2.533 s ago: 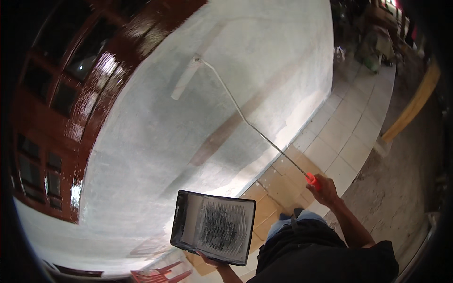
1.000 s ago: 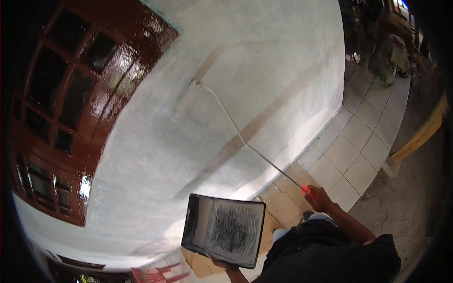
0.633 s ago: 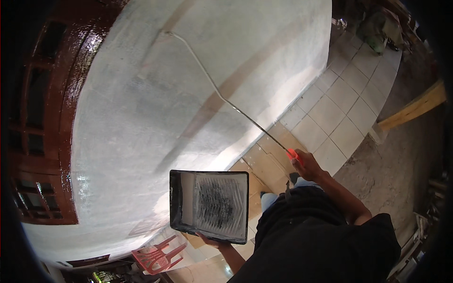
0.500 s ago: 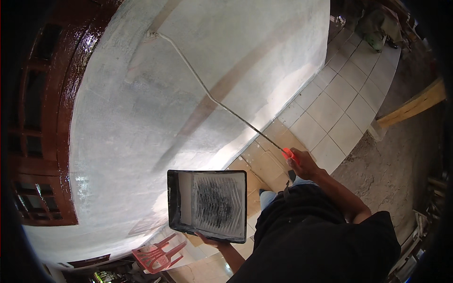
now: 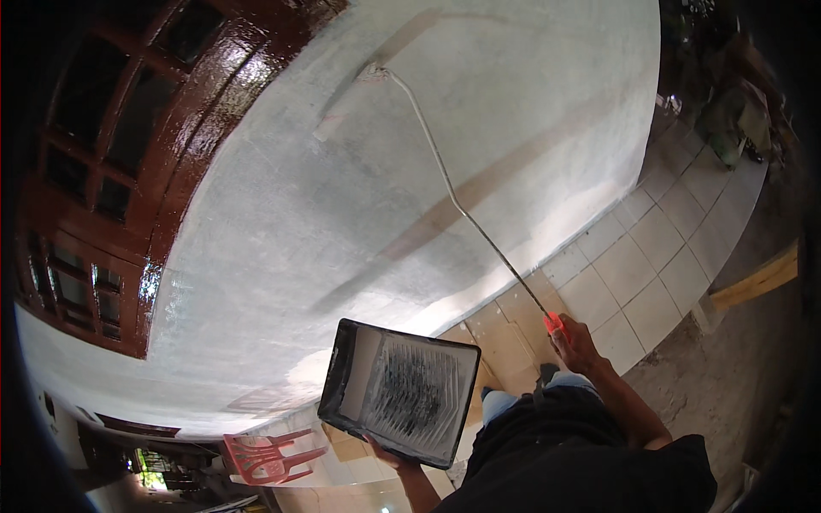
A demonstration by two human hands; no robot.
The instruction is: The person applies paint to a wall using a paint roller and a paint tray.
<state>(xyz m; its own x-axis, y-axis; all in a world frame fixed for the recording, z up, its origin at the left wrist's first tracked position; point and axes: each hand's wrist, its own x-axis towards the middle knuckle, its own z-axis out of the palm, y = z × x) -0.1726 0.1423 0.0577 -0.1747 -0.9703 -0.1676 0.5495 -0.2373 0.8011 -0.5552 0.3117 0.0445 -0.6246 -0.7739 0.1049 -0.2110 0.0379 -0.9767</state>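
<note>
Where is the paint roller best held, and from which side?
Probably by its red handle, from the person's side, at the picture's lower right, where the right grip wraps it. The handle is thicker than the slim, bent metal rod and sits at the end opposite the pale roller head, which appears to be against the wall.

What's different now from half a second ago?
The view turned, so the paint roller and tray appear farther right in the picture, and more of the brown window shows. Nothing was grabbed or let go: the right hand still holds the red handle, the left hand the tray.
</note>
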